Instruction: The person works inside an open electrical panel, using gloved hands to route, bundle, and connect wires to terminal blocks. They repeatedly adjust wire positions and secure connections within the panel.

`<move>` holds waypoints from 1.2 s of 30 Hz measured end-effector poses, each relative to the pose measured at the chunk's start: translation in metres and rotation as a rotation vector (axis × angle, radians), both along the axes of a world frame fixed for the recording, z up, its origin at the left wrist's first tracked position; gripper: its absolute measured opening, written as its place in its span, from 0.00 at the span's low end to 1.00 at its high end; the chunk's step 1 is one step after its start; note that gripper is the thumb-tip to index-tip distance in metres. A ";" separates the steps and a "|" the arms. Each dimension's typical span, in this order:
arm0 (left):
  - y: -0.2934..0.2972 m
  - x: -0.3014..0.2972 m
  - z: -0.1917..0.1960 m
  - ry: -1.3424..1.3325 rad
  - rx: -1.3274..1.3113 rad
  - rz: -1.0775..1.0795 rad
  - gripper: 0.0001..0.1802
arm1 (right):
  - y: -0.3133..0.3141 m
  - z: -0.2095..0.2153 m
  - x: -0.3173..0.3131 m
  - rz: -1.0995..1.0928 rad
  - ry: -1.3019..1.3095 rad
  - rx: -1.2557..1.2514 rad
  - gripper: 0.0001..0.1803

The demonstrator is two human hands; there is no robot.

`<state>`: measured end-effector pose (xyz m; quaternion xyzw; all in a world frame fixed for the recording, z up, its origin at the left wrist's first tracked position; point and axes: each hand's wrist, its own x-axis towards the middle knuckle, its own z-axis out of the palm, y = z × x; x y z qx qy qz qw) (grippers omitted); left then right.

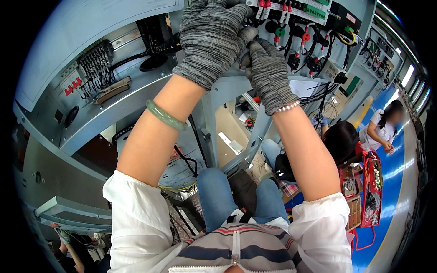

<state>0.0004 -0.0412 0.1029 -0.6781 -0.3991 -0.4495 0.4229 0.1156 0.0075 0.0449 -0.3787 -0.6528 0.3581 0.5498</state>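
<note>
My left hand point(211, 43), in a grey knitted glove, reaches up to the wiring at the top of a metal electrical cabinet point(152, 88). Just right of it is my right hand point(269, 75), gloved alike. Both hands have curled fingers, and their fingertips meet close to black wires. Whatever they pinch is hidden by the gloves. Beside them runs a green terminal strip point(315, 12) on a white board, with red-sleeved wire ends below it. A green round part point(279, 32) and a red round part point(306, 36) sit among the black cables right of my hands.
A row of terminals point(96, 57) and a black cable bundle point(166, 45) lie at left inside the cabinet. Loose black wires point(323, 93) hang at right. Beyond them, a dark-haired person point(339, 139) sits near a red tool cart point(373, 191); another person point(380, 125) stands farther off.
</note>
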 end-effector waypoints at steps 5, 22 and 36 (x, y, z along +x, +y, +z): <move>0.009 -0.006 -0.004 0.015 0.066 0.061 0.12 | -0.008 -0.002 -0.009 0.113 0.240 -0.196 0.16; 0.006 0.000 0.000 -0.029 -0.025 0.073 0.14 | -0.010 0.005 0.005 0.038 0.104 -0.102 0.17; 0.014 -0.005 -0.004 0.010 0.172 -0.014 0.08 | -0.012 0.005 0.002 0.095 0.170 -0.134 0.16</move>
